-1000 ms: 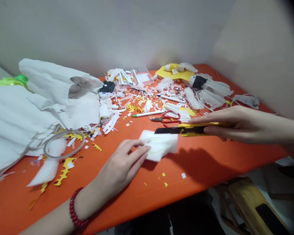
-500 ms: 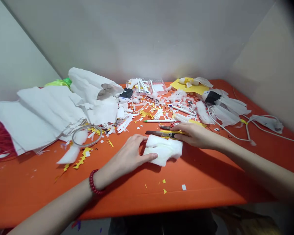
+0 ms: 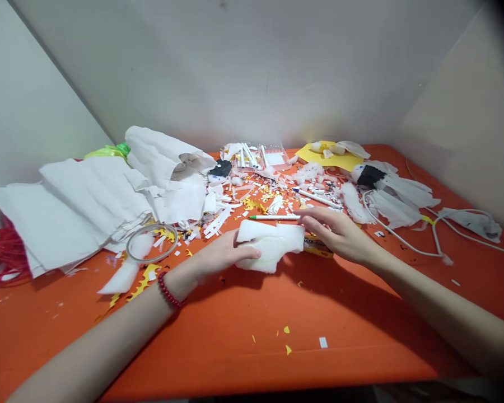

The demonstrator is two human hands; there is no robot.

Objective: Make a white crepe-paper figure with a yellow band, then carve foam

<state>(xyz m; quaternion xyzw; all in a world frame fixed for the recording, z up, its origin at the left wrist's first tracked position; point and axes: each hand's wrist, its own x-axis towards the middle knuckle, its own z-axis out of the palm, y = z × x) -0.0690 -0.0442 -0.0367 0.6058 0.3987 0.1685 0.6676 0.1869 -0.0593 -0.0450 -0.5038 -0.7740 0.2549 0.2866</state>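
Observation:
My left hand (image 3: 220, 252) is closed on a white piece of cotton batting (image 3: 273, 240), its thumb across the front. The batting appears lifted a little from the orange table and has a ragged lower edge. My right hand (image 3: 336, 232) is at the batting's right end, fingers apart and slightly bent, fingertips near its upper corner. Beneath that hand lies a yellow utility knife (image 3: 321, 250), its blade end hidden behind the batting. A white marker with a green end (image 3: 273, 217) lies just behind the batting.
White sheets (image 3: 79, 207) and a clear tape ring (image 3: 151, 243) lie on the left. Behind are paper scraps (image 3: 260, 198), a marker box (image 3: 277, 159) and yellow paper (image 3: 331, 159). A white cord (image 3: 403, 238) runs along the right of the orange table (image 3: 218, 347).
My right hand has let go of the utility knife and moved slightly right, its fingers now spread. My left hand has raised and tilted the batting. The view has shifted slightly.

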